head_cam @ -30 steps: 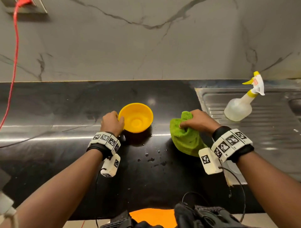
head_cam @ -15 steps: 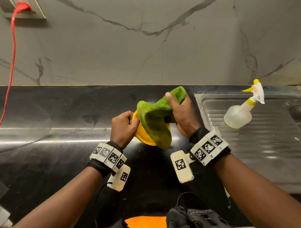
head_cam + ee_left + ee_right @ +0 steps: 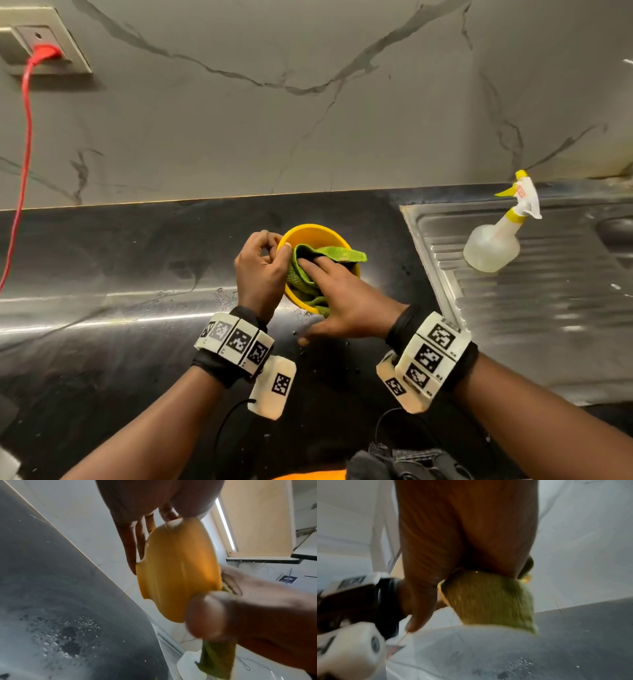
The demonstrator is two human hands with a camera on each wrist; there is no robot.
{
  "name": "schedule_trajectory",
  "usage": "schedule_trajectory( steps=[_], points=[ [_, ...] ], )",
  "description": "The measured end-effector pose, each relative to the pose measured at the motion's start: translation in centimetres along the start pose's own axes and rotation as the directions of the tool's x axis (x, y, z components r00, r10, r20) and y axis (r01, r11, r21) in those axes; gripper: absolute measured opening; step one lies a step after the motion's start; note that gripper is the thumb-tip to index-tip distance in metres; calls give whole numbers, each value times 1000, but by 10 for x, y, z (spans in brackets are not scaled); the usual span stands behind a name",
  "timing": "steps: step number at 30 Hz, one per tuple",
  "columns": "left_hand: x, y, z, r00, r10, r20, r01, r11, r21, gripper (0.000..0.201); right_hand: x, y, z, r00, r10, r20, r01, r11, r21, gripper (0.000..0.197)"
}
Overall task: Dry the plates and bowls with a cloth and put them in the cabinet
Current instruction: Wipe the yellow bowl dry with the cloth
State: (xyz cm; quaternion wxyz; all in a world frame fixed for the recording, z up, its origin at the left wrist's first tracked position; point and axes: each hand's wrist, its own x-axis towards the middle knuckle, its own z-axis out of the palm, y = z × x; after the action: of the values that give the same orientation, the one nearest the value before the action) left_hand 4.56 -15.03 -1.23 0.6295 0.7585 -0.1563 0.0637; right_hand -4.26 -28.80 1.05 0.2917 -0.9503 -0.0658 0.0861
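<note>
A yellow bowl [image 3: 313,233] is held tilted just above the black counter. My left hand [image 3: 274,250] grips its left rim, thumb on the edge and fingers behind the outer wall [image 3: 178,574]. A green cloth [image 3: 342,254] is stuffed inside the bowl and spills over the near rim. My right hand [image 3: 330,277] presses the cloth into the bowl with straight fingers. Its thumb [image 3: 205,615] lies against the outside, pinching cloth and wall. In the right wrist view the cloth [image 3: 489,601] hangs below my palm. No plates or cabinet are in view.
A clear spray bottle [image 3: 489,243] with a yellow trigger lies on the steel drainboard [image 3: 531,325] to the right. Water drops [image 3: 224,296] dot the black counter [image 3: 120,260]. A red cable [image 3: 25,137] hangs from a wall socket [image 3: 20,37] at far left.
The bowl has come up off the counter in my left hand. My right hand brought the cloth from the counter over the bowl and has pushed it inside.
</note>
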Motion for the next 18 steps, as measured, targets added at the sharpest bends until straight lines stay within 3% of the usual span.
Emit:
schedule_trajectory(
  steps=[4, 8, 9, 11, 13, 14, 18],
  points=[
    [3, 7, 1, 999, 13, 29, -11, 997, -74, 24, 1, -1, 14, 980, -27, -197, 38, 998, 55, 101],
    [3, 18, -2, 998, -39, 58, 48, 987, -153, 10, 0, -5, 18, 916, -97, -390, 136, 988, 73, 70],
    [3, 20, -3, 994, -77, 83, 90, 982, -167, 18, 0, -7, 19, 902, -116, -416, 168, 982, 89, 64],
    [7, 22, -5, 946, -226, 233, 281, 930, -236, 41, 1, -11, 22, 880, -139, -454, 218, 968, 125, 60],
    [8, 25, -8, 839, -348, 418, 487, 823, -291, 60, 2, -14, 27, 867, -136, -480, 239, 958, 161, 61],
    [7, 25, -8, 814, -357, 458, 517, 804, -293, 62, 3, -16, 30, 864, -127, -487, 240, 954, 177, 62],
    [5, 28, -7, 904, -257, 341, 375, 859, -348, 58, 3, -23, 35, 845, -99, -525, 264, 932, 250, 60]
  ],
)
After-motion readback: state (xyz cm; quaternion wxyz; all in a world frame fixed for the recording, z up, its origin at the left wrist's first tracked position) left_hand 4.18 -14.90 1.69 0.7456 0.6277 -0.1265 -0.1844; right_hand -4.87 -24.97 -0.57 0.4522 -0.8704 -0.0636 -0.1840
